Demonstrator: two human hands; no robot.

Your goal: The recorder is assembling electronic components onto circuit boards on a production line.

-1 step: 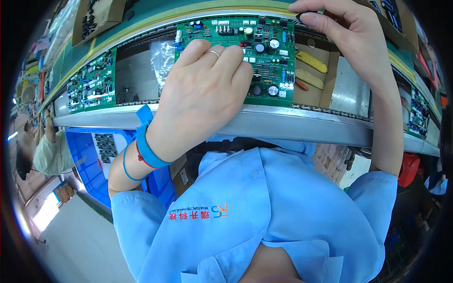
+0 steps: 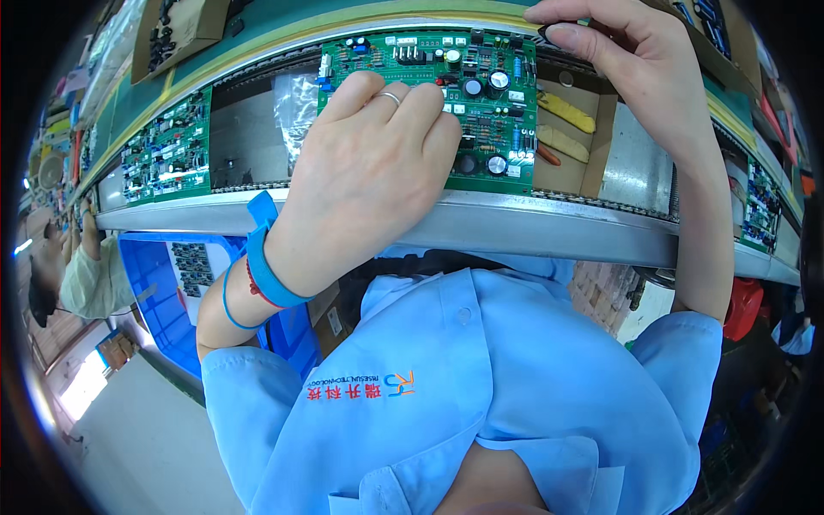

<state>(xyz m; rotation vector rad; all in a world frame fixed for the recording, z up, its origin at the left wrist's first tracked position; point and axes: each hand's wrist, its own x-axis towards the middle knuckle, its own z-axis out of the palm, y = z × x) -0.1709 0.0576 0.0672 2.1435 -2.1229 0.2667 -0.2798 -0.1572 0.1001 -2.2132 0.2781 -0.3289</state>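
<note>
The step in hand appears to be component handling at the rectangular green circuit board (image 2: pixel 482 105), which spans the grey metal conveyor rails (image 2: pixel 558 221). The left hand (image 2: pixel 369 163) curls over its left part, grip hidden; the right hand (image 2: pixel 639 73) apparently pinches a small black component (image 2: pixel 543 33) near its far right corner. The next move likely calls for alignment clear of the cylindrical capacitors (image 2: pixel 498 80).

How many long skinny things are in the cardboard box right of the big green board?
3: a bright yellow strip at the top, a pale yellow strip below it, and an orange strip lowest. The green board may hide more.
</note>
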